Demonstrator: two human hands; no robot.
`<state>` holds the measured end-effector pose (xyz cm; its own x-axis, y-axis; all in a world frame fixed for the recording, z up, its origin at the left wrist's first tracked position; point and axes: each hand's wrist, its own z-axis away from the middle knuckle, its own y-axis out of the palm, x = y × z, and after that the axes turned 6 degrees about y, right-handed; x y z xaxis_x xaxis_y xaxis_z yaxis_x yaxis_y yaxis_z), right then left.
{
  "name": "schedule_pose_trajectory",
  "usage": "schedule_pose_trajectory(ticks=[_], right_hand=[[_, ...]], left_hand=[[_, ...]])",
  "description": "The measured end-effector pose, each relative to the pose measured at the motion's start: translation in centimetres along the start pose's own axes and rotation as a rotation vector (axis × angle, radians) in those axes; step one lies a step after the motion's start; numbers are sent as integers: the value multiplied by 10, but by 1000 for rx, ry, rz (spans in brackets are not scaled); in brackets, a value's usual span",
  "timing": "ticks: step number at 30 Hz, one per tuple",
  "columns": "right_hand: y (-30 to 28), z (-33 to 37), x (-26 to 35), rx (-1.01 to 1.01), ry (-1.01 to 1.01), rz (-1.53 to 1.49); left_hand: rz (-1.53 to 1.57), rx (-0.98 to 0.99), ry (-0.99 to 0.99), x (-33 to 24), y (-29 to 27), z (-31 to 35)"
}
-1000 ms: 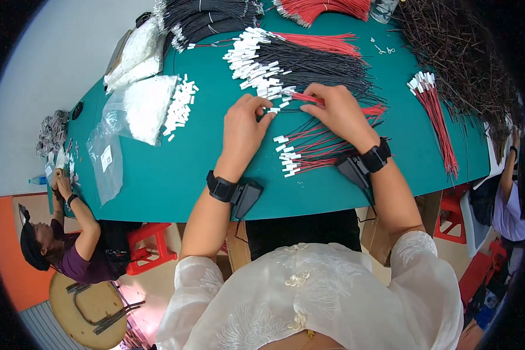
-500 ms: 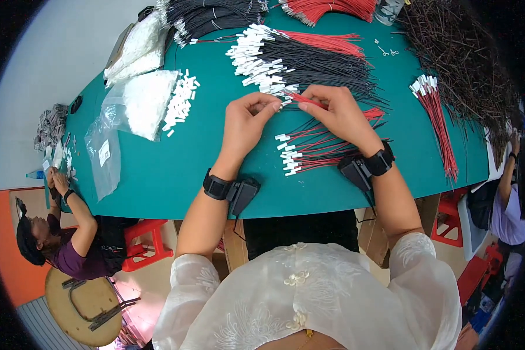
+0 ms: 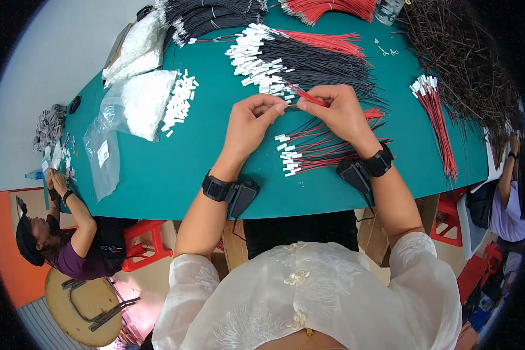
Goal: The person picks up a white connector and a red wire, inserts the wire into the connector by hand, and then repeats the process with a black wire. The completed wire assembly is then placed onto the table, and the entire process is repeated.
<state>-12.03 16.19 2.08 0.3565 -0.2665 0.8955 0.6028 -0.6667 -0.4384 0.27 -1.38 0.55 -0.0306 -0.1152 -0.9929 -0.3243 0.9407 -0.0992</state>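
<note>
Red wires (image 3: 311, 97) are pinched in your right hand (image 3: 340, 112), above the green table (image 3: 175, 175). Your left hand (image 3: 248, 125) pinches something too small to tell. You seem to be joining 2 ends, which calls for steady alignment. White-tipped black wires (image 3: 309, 62) lie just beyond.

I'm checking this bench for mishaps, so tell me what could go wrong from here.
The right hand holds several red wires close to the big wire pile, so one might slip from its grip and get mixed in. The black box on the right wrist overlaps the nearer wires in this view and could drag them. Loose white pieces might scatter if the left hand knocks them.
</note>
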Motion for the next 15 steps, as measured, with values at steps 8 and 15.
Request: schedule_pose_trajectory(ticks=[8,15], right_hand=[[-1,1,4,10,17,-2],[1,0,-1,4,24,-16]], left_hand=[[30,9,-25,-1,0,0],[20,15,-26,3,0,0]])
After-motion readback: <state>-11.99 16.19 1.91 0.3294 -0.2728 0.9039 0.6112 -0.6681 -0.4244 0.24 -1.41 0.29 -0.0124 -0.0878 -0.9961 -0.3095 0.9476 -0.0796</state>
